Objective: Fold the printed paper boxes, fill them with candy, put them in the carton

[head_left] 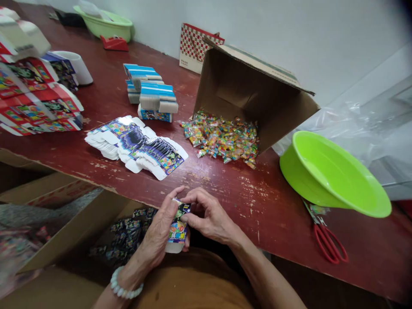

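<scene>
A small printed box (177, 231) lies between the person's two hands, just short of the table (264, 214), its long axis pointing away from the body. The left hand (162, 225) grips its left side; the right hand (207, 214) pinches its far end. Bold Chinese characters cross the front, the last "果". Beyond lie flat cartons (137, 143), wrapped candies (225, 139), and a checked bag (193, 47), its lettering too small to read.

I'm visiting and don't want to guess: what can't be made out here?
In the head view:
What, if anything, is inside the small printed box: hidden by its front panel.
Left hand: some fingers behind that box.
Scissors: tips apparently hidden by the green basin.
Red carton stack: cut off by the left edge.
Heap at lower left: blurred.
</scene>
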The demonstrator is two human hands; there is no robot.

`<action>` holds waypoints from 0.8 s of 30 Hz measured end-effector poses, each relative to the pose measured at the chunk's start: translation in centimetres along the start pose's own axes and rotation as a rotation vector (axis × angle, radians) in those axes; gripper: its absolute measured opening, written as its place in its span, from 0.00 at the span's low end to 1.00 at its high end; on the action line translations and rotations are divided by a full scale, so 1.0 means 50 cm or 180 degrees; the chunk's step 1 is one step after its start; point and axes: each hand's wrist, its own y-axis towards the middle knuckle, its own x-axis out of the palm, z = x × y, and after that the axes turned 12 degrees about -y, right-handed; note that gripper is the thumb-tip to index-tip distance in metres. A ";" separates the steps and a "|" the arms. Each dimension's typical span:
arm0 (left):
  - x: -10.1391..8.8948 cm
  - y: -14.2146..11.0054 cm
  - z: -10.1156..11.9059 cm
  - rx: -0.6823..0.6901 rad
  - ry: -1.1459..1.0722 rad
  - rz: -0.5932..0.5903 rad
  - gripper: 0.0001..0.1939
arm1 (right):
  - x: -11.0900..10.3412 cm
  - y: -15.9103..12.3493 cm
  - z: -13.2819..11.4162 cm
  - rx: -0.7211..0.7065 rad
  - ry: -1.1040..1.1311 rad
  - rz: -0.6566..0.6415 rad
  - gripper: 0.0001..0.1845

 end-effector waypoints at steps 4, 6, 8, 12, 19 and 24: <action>-0.003 -0.006 -0.019 0.0184 0.0198 0.0390 0.31 | -0.020 0.025 0.018 0.0082 -0.0188 -0.0305 0.09; -0.009 -0.015 -0.033 0.0163 0.0129 0.0497 0.27 | -0.061 0.071 0.031 0.0271 -0.0400 -0.0091 0.12; -0.018 -0.027 -0.046 0.0006 -0.0015 0.0593 0.26 | -0.112 0.138 0.052 0.0387 -0.1073 0.0580 0.19; -0.060 -0.044 -0.050 -0.0321 -0.0045 0.0906 0.25 | -0.193 0.275 0.105 0.0550 -0.2387 0.1127 0.29; -0.247 -0.050 0.033 -0.0712 0.1338 -0.0251 0.25 | -0.195 0.319 0.151 0.0837 -0.2124 0.1207 0.24; -0.304 -0.068 0.051 -0.1314 0.1651 -0.0619 0.23 | -0.187 0.251 0.122 0.0850 -0.1524 0.1286 0.15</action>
